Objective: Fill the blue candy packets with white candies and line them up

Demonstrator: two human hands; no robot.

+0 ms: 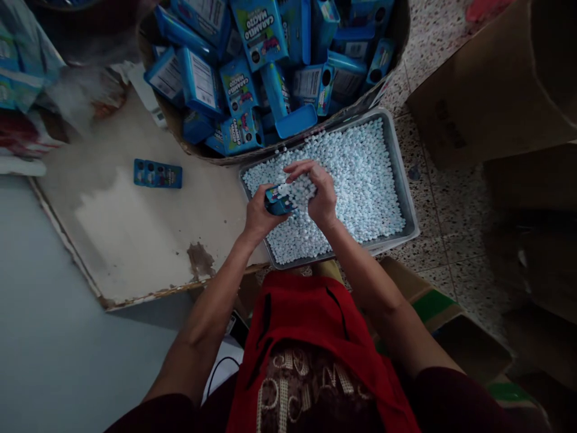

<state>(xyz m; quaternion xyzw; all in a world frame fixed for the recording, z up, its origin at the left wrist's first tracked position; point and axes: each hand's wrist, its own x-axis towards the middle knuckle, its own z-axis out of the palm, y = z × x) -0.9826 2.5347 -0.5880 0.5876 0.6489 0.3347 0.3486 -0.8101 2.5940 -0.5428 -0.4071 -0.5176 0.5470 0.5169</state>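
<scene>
Over the left part of a metal tray [410,207] full of small pale blue and white candies, my left hand [262,215] holds a small blue box [278,205]. Cupped beside it, my right hand [321,191] has a heap of the pale candies [301,189] in its palm, and its fingertips reach toward the box. Some candies lie at the top of the box. To the left, blue boxes in a short row [157,174] rest on the worn table [135,228].
A large cardboard carton [198,150] of blue boxes stands just beyond the tray. Brown cartons [491,90] are on the speckled floor at the right. Plastic bags [85,90] lie at the back left. A red apron [293,307] hangs below my arms.
</scene>
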